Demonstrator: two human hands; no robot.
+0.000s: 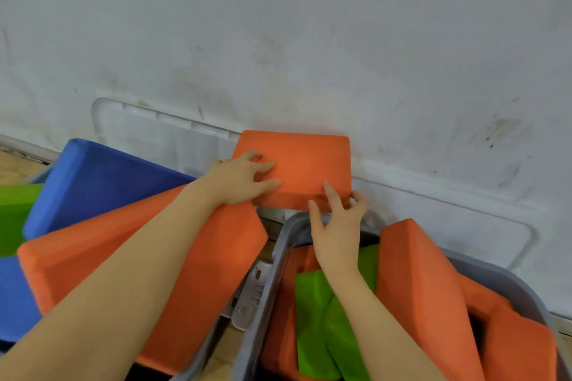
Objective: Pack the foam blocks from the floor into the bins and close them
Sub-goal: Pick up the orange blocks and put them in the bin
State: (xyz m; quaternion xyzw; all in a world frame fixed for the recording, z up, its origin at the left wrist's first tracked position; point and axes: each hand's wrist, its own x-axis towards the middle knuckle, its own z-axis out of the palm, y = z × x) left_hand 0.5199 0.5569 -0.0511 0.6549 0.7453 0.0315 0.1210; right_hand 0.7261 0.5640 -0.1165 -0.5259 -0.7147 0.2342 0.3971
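Held foam block (297,164): orange. Right bin (272,272): grey, containing orange blocks (424,288) and green blocks (312,318). Left side: blue block (99,182), large orange block (198,272), green block (15,213). Wall (309,25): white, scuffed. Lids (148,130): clear.

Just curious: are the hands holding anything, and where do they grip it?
Yes: both hold the orange foam block. The left hand grips its left edge, the right hand pinches its lower right corner.

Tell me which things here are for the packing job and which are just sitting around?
For the job:
held orange block
left hand and right hand, both gripping it
right grey bin
foam blocks in the left bin
clear lids leaning on the wall

Just there:
white wall
wooden floor
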